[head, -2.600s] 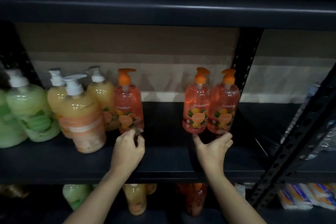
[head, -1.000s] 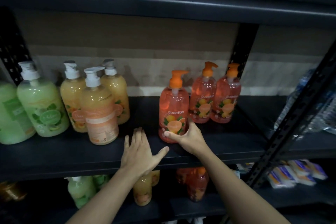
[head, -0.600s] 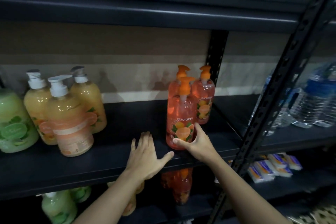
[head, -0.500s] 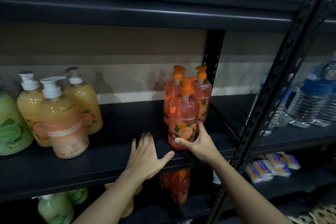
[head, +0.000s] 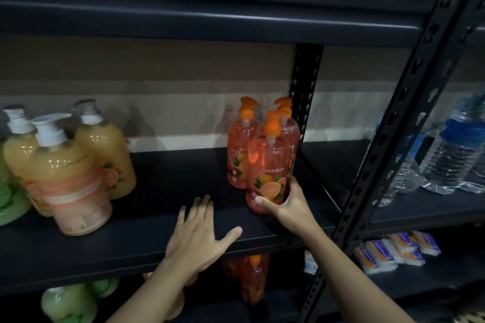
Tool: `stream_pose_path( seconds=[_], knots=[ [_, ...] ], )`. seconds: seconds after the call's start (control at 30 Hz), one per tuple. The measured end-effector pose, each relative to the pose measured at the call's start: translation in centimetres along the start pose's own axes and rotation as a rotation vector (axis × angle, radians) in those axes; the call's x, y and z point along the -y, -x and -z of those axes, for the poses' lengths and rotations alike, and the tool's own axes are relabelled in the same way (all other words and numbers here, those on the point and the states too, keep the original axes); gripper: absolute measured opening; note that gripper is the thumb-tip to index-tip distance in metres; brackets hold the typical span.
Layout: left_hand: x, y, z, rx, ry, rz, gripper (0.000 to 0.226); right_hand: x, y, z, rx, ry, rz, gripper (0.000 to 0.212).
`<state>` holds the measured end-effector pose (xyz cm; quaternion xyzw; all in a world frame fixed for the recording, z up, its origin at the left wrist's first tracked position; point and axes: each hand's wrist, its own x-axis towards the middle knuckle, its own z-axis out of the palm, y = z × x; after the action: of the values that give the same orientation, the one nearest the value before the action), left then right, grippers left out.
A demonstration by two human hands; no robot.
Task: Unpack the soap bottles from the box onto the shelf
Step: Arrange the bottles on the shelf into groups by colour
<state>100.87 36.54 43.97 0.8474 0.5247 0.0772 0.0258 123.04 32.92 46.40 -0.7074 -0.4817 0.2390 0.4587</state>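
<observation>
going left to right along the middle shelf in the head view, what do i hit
green soap bottle → yellow soap bottles → left hand flat on the shelf → front orange soap bottle, gripped by the right hand → black front upright → water bottles

The one head-worn camera looked straight ahead from close in front of the dark shelf [head: 131, 249], facing its right part. The left hand [head: 199, 233] and right hand [head: 288, 204] reached in from the bottom edge. Its wide angle slanted the upright post [head: 393, 126] and took in the boards above and below.
</observation>
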Motion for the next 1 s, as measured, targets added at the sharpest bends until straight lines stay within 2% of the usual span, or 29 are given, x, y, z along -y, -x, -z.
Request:
stream_pose_path(
  seconds=[0.17,0.47,0.67,1.0],
  knots=[
    [0.06,-0.09,-0.10,-0.002,-0.006,0.007,0.107,-0.34,-0.44,-0.11,0.008,-0.036,0.002,0.113],
    [-0.02,-0.12,-0.45,-0.031,0.004,0.015,0.107,-0.77,-0.11,-0.44,-0.017,-0.043,0.055,0.099],
    [-0.23,-0.11,-0.47,-0.030,0.008,0.031,0.107,-0.79,-0.22,-0.62,-0.064,-0.032,0.049,0.109],
    [-0.34,-0.02,-0.28,-0.024,0.026,0.036,0.107,-0.83,-0.06,-0.88,-0.097,-0.029,0.066,0.107]
  ],
)
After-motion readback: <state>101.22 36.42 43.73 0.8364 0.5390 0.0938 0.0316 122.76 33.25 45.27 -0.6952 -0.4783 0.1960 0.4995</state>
